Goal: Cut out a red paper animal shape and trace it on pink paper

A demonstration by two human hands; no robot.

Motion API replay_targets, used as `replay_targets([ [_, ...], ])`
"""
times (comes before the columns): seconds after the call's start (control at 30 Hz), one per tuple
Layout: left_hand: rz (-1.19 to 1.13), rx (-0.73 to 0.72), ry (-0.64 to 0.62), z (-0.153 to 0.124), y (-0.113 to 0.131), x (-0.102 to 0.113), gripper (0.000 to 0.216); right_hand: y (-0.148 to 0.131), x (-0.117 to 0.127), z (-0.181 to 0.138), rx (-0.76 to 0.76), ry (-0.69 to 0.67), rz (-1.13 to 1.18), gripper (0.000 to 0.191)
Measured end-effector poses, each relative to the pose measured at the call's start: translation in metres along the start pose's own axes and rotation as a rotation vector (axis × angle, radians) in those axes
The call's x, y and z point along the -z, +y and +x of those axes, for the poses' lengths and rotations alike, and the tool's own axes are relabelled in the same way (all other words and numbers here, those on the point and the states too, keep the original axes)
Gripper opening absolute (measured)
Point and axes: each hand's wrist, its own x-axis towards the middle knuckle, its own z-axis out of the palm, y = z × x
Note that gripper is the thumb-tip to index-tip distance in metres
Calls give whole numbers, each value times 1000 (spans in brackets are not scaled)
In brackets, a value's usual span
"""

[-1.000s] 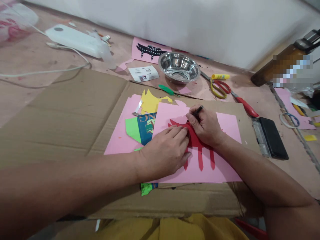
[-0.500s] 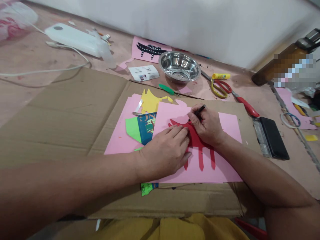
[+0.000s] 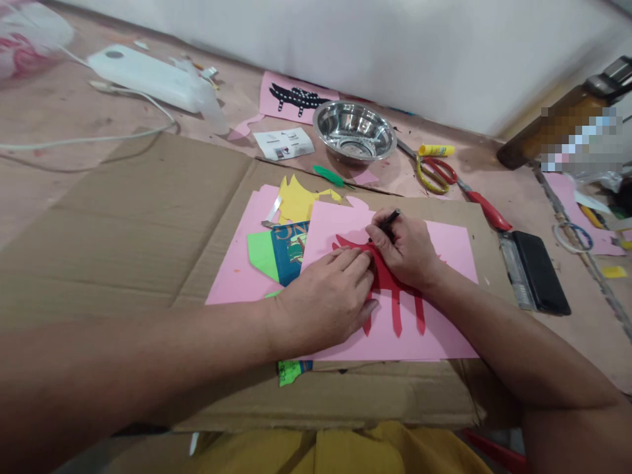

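A red paper cutout (image 3: 382, 275) with a pointed left end and several narrow legs lies on a sheet of pink paper (image 3: 449, 332). Flat across the cutout's left part rests my left hand (image 3: 328, 299), its fingers stretched out and pressing down. My right hand (image 3: 407, 253) grips a black pen (image 3: 392, 218) near its lower end. The pen's tip is at the cutout's upper edge, close to my left fingertips. Part of the cutout is hidden under both hands.
Cardboard (image 3: 148, 230) lies beneath the papers. Yellow paper scraps (image 3: 296, 199) and a blue-green printed piece (image 3: 286, 253) sit left. Behind are a steel bowl (image 3: 354, 135), scissors (image 3: 432, 178), a red-handled tool (image 3: 488, 209) and a glue stick (image 3: 436, 151). A black case (image 3: 540, 273) lies right.
My right hand and the pen have shifted slightly left along the cutout's upper edge. My left hand stays in place.
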Motion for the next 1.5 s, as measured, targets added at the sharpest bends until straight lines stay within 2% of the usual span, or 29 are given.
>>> replay_targets([
  [0.3, -9, -13, 31, -1, -1, -2, 37, -1, -1, 0, 19, -11, 20, 19],
  [0.57, -4, 3, 5, 0, 0, 2, 37, -1, 1, 2, -71, 15, 92, 17],
  [0.93, -5, -7, 14, 0, -1, 0, 36, -3, 0, 4, -100, -79, 243, 5],
  [1.5, -11, -4, 10, 0, -1, 2, 35, -3, 1, 5, -96, -120, 267, 9],
])
